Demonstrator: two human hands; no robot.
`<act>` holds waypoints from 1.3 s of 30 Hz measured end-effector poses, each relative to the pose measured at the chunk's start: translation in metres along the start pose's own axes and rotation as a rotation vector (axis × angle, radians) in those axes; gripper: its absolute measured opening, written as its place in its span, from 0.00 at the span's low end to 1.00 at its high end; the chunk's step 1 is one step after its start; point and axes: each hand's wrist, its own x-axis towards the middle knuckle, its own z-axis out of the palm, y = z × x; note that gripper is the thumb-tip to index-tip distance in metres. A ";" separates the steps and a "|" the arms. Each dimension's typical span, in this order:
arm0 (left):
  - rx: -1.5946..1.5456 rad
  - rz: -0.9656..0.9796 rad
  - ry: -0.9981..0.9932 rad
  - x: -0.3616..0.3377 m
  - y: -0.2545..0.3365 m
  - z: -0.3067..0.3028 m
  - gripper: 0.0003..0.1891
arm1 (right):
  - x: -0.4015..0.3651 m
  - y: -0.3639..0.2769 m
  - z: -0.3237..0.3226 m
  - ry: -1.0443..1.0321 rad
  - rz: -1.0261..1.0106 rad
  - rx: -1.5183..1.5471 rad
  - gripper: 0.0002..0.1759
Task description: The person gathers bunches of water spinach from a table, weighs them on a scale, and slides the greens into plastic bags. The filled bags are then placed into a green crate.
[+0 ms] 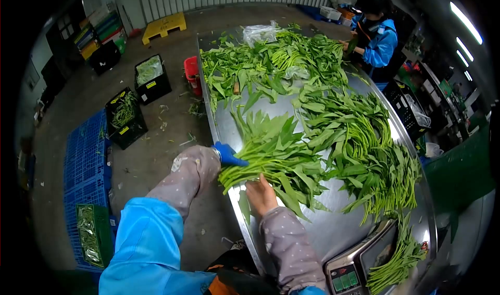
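My left hand [229, 155], in a blue glove, is wrapped around the stems of a large bunch of water spinach [271, 152]. The cut stem ends point toward me and to the left; the leaves fan out over the metal table [229, 123]. Just below the stems is my right hand [261, 195], bare, fingers stretched out and thumb up, close against the bunch's near side. More water spinach [354, 139] lies in bundles to the right. A smaller bundle [396, 261] rests on a digital scale [346, 279] at the near right.
Loose greens [229, 66] and a plastic bag [259, 33] cover the table's far end. A co-worker [377, 34] in blue sleeves stands at the far right. On the floor at left are black crates [125, 118], a red bucket [192, 75], blue pallets [86, 165] and a green crate [94, 235].
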 end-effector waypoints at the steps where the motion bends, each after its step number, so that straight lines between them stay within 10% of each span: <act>1: -0.156 0.100 -0.064 -0.003 0.005 0.005 0.34 | 0.000 -0.020 0.014 0.083 0.113 -0.034 0.26; 5: -1.030 0.507 -0.125 -0.033 0.055 0.057 0.33 | 0.003 0.019 -0.047 0.251 -0.144 -0.593 0.20; 10: -1.172 0.663 -0.105 -0.114 0.151 0.125 0.28 | -0.179 -0.143 0.060 0.492 -0.041 -0.013 0.19; 14: -1.500 0.273 -0.772 -0.117 0.167 0.222 0.28 | -0.279 -0.076 -0.035 0.668 0.373 0.275 0.18; 19: -1.241 -0.015 -0.822 -0.110 0.157 0.259 0.23 | -0.309 -0.051 -0.019 0.738 0.263 0.249 0.14; 28: -1.120 0.065 -0.591 -0.138 0.172 0.245 0.21 | -0.314 -0.049 -0.017 0.697 0.261 0.184 0.15; 33: -1.293 -0.070 -0.836 -0.152 0.173 0.229 0.15 | -0.332 -0.069 -0.012 0.604 0.267 0.429 0.13; 39: -1.219 -0.032 -0.812 -0.158 0.179 0.234 0.17 | -0.354 -0.066 -0.039 0.621 0.280 -0.046 0.13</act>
